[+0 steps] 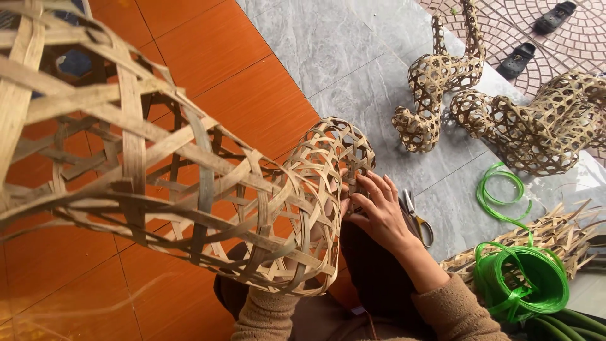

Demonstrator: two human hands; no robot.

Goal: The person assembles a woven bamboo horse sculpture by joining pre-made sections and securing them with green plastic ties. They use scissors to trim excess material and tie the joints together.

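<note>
A long woven bamboo frame [158,170], open lattice of pale flat strips, fills the left half of the view. It runs from the upper left corner, close to the camera, down to a rounded end near the middle, and lies across the person's lap. Under it the floor [208,57] is orange tile on the left and grey stone [341,44] to the right, with patterned paving at the top right corner.

On the grey stone, well apart from the frame, stand two finished woven pieces: a tall curved one [435,82] and a wider, lower one [543,123] just beside it. A heap of loose bamboo strips [555,237] lies at the right edge, and a coil of green plastic band [524,278] sits against it, with a looser green loop [502,189] a little above.

The right hand [379,211] rests against the rounded end of the frame, fingers spread and pressing on the weave, not closed around anything. The left hand is hidden behind the frame; only its brown sleeve [265,312] shows, so its grip cannot be told.

A pair of scissors [416,221] lies just beside the right hand. Two dark sandals [536,38] lie on the paving.
</note>
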